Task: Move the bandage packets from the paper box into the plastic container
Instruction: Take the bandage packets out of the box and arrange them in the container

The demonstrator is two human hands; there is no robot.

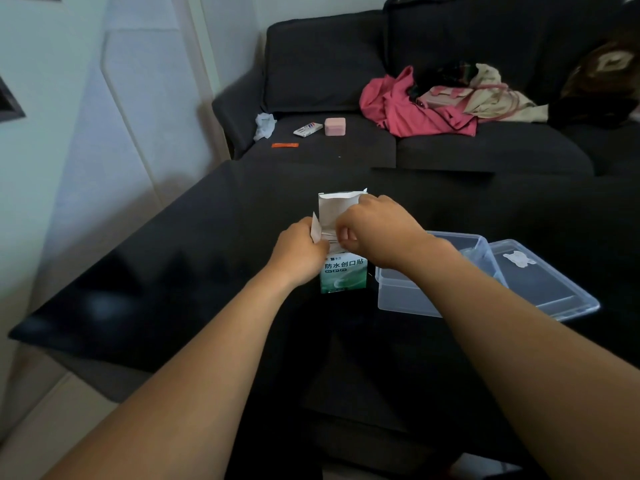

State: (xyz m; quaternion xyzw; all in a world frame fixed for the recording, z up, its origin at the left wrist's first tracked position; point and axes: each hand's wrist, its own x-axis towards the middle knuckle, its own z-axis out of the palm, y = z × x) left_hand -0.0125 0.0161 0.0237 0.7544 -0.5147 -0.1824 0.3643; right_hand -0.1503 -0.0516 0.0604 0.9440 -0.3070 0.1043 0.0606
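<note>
Hands (332, 237) grip open paper box (343, 275), left of plastic container (408, 292).

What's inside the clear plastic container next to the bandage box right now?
The plastic container looks empty where it shows, lid off. The right forearm crosses over it and hides part of the inside, so a packet lying there cannot be ruled out.

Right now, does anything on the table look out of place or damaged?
Nothing stands out. The paper box stands upright with its top flaps open, and the plastic container sits beside it with its lid off.
</note>
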